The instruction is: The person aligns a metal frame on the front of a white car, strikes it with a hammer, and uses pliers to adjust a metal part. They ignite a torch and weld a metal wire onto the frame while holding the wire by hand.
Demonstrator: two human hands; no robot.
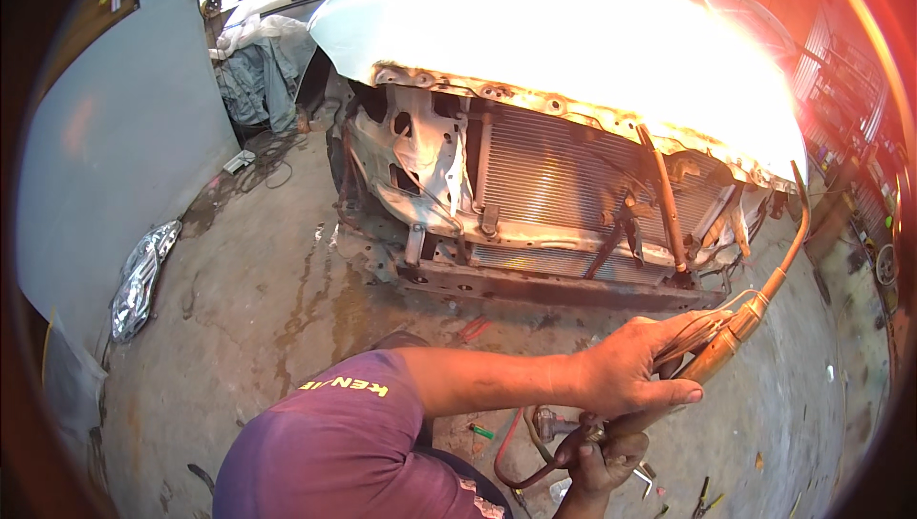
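Observation:
A gas torch [712, 359] with a long curved copper-coloured tip slants from the floor side up towards the car's bonnet edge. My left hand [626, 366], at the end of a purple-sleeved arm, is closed round its shaft, with a bundle of thin wire rods [686, 339] pinched against it. Lower down, my right hand [604, 466] grips the torch's valve end, where a red hose [502, 471] loops away. The tip's end is beside the right corner of the white bonnet [535, 22]; glare hides whether any flame burns there.
The car's front is stripped of its bumper, showing a radiator [559, 170] and lower crossbeam [554, 288]. A green-handled tool [480, 431] and pliers [705, 500] lie on the concrete floor. Left are a grey panel [124, 156] and crumpled silver foil [143, 280]; shelving lines the right.

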